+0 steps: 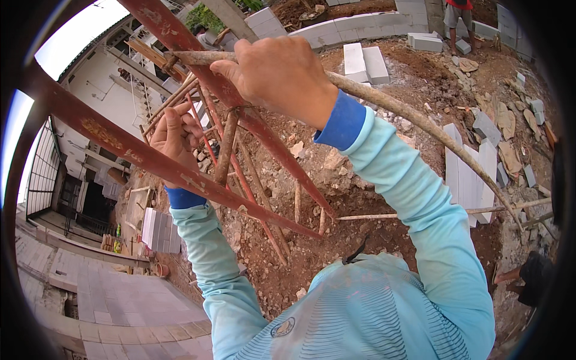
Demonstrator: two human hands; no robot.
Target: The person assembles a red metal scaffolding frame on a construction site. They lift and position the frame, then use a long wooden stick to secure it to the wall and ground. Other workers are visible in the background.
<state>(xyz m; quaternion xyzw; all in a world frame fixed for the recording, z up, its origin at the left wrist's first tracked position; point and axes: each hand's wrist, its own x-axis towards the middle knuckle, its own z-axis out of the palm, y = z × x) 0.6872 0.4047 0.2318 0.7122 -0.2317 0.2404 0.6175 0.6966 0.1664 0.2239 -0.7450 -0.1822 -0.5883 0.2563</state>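
My right hand [285, 78] is wrapped round a long wooden pole [414, 123] up high, next to a rusty red scaffold tube [264, 132]. The pole's left end crosses this tube, and the rest runs down to the right. Beyond a second red tube [138, 157], my left hand [175, 133] is raised with its fingers curled and thumb up against them; whatever it may hold is too small to make out. Between the tubes slants a shorter wooden stick [226, 149]. Dark tie wire [241, 108] loops round the junction near its upper end.
Below lies reddish rubble ground [354, 180]. Pale blocks [366, 63] sit in stacks, with more blocks [471, 171] at the right. A low block wall [354, 27] runs along the back. People stand or crouch at the far edges, one in dark shorts [459, 18].
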